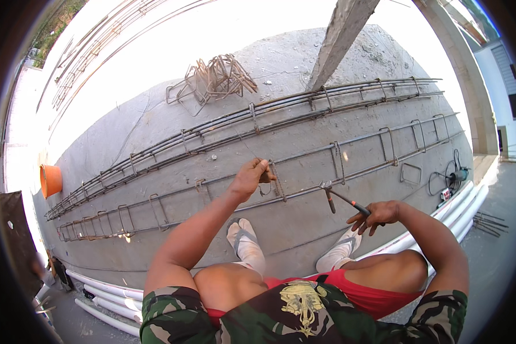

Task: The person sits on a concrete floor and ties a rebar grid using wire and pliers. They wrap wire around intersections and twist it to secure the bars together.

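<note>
My left hand [251, 177] is at the top bar of the nearer rebar cage [301, 155], beside one of its square stirrups [278, 182]. Its fingers are pinched on a thin tie wire [248, 147], which trails up and away from the fingertips. In my right hand [378, 215] is one handle of a pair of end-cutting pincers [352, 203] with black and orange grips. Their jaws lie over the cage's lower bar, and the other handle hangs free. The right fingers are loosely spread beneath the handle.
A longer rebar cage [223, 124] lies beyond, with a heap of bent stirrups [219, 79] behind it. A concrete post [342, 41] rises there. At right are a loose stirrup [411, 173] and a corded power tool [458, 175]; white pipes [456, 206] lie nearby. An orange bucket [51, 180] stands left.
</note>
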{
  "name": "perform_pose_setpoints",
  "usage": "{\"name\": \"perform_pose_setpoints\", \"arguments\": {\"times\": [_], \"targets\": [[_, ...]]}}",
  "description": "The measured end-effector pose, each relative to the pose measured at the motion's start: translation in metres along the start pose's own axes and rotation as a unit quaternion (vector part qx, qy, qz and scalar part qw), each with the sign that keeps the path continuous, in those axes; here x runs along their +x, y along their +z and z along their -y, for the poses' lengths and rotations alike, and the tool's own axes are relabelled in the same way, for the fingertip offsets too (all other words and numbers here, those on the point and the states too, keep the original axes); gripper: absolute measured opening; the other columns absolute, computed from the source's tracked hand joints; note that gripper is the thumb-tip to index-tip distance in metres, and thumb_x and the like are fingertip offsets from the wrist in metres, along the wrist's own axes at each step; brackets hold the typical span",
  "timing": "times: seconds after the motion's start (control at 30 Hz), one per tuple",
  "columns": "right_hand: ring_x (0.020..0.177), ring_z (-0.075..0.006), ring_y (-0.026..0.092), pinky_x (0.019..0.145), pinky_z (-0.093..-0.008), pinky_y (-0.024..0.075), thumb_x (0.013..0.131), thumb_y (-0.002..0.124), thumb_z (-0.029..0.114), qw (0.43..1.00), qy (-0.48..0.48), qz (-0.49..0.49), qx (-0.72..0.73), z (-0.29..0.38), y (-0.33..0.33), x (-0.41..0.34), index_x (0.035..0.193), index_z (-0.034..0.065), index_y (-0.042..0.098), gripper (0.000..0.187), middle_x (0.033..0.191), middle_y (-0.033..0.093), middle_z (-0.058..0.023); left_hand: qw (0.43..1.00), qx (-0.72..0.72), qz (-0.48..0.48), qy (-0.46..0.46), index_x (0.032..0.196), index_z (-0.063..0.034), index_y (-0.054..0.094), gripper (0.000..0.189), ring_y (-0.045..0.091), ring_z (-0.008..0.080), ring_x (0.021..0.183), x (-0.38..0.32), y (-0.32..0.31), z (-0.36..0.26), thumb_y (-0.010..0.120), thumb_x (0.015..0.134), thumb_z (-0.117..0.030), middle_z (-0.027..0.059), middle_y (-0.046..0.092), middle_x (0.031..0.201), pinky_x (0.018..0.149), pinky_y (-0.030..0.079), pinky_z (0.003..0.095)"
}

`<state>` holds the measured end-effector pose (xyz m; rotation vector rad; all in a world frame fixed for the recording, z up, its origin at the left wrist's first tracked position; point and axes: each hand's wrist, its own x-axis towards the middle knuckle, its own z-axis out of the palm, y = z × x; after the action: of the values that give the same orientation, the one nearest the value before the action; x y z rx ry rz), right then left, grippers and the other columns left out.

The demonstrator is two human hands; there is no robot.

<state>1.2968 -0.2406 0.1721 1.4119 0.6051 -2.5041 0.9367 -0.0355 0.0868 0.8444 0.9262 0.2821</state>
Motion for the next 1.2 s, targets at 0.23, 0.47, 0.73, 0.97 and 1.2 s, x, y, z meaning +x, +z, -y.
{"name": "perform_pose_setpoints", "arguments": {"times": [0.23,0.47,0.73,0.97,1.2], "targets": [[0.111,-0.0293,0.059,0.085,-0.0454,0.0509,0.082,0.069,0.03,0.808,0.227,-0.284,-0.465,-0.027,-0.03,-0.038,0.134,0.0068,0.052,0.059,0.121,0.061,-0.0127,0.806,0.539,0.228,-0.085,0.095,0.0,0.06,0.031,0.062,0.022,0.067,-0.034,0.064,-0.084,0.05,0.098,-0.029,0.0138,0.061,0.072,0.065,0.048,0.0366],[0.104,-0.0282,0.06,0.091,-0.043,0.0435,0.086,0.065,0.035,0.534,-0.397,-0.479,-0.572,0.107,0.049,-0.069,0.12,0.0109,0.053,0.044,0.109,0.061,-0.0149,0.761,0.535,0.367,0.026,0.097,0.0005,0.064,0.033,0.062,0.0384,0.083,-0.029,0.17,-0.142,0.051,0.097,-0.03,0.0195,0.066,0.088,0.078,0.048,0.0461],[0.079,-0.0336,0.065,0.068,-0.0421,0.0511,0.093,0.056,0.031,0.738,-0.328,-0.401,-0.432,0.094,0.009,-0.054,0.106,0.0115,0.064,0.024,0.094,0.069,-0.0126,0.843,0.455,0.285,0.003,0.097,-0.0002,0.064,0.041,0.056,0.0146,0.069,-0.007,0.12,-0.147,0.051,0.099,-0.039,0.006,0.059,0.074,0.067,0.047,0.0303],[0.077,-0.0331,0.065,0.072,-0.0407,0.0503,0.096,0.055,0.027,0.808,-0.359,-0.435,-0.173,0.082,-0.01,-0.05,0.108,0.0062,0.066,0.026,0.088,0.068,-0.0168,0.95,0.149,0.265,-0.066,0.106,0.0023,0.06,0.041,0.045,0.0102,0.06,-0.009,0.117,-0.153,0.047,0.101,-0.036,-0.0003,0.047,0.066,0.058,0.041,0.0264],[0.076,-0.0353,0.065,0.071,-0.0392,0.0493,0.094,0.057,0.022,0.795,-0.387,-0.432,-0.177,0.084,0.001,-0.071,0.102,0.0013,0.067,0.024,0.082,0.067,-0.0186,0.908,0.414,0.019,0.054,0.098,0.0008,0.058,0.034,0.042,0.0088,0.055,0.02,0.141,-0.151,0.052,0.1,-0.032,-0.0014,0.044,0.062,0.052,0.039,0.0257]]}}
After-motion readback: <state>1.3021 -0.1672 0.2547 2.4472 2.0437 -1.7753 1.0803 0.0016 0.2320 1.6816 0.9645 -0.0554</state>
